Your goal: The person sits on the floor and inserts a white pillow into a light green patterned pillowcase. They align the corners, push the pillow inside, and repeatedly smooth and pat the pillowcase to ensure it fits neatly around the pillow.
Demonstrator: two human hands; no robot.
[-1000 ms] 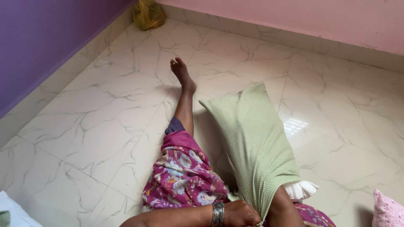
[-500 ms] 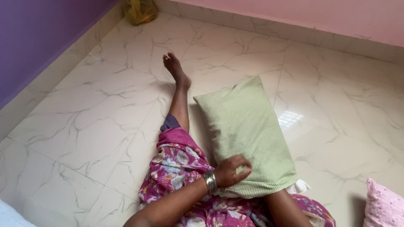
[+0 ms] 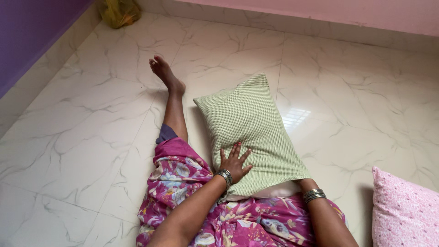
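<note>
1. A yellow bag (image 3: 118,11) sits at 11 o'clock in the far corner, where the purple wall (image 3: 32,36) meets the pink wall (image 3: 320,9). It is well apart from the person.
2. The marble floor (image 3: 82,137) fills most of the view. The person sits on it, with a bare leg (image 3: 171,105) stretched toward 11 o'clock and a floral garment (image 3: 192,183) over the lap.
3. The left hand (image 3: 234,163) lies flat on the near end of the pillow (image 3: 249,123). Its fingers (image 3: 235,150) are spread wide and pointing to 12 o'clock. It presses rather than grips and closes on nothing. Bangles (image 3: 224,176) ring the wrist.
4. The pillow lies at the centre, long axis running from 6 to 12 o'clock, its near end on the lap and its far end on the floor just beside the leg. The green checked cover (image 3: 256,110) encloses nearly all of it.
5. A strip of white inner (image 3: 270,191) shows at the open end, at 6 o'clock, so the covering looks almost done. Judging by this, only the last edge is left to tuck in.
6. The right hand is hidden under the pillow's near end. Only its forearm and bangles (image 3: 314,195) show at 5 o'clock, so one cannot tell how its fingers stand.
7. A pink pillow (image 3: 404,210) lies at 4 o'clock on the floor, apart from both hands.
</note>
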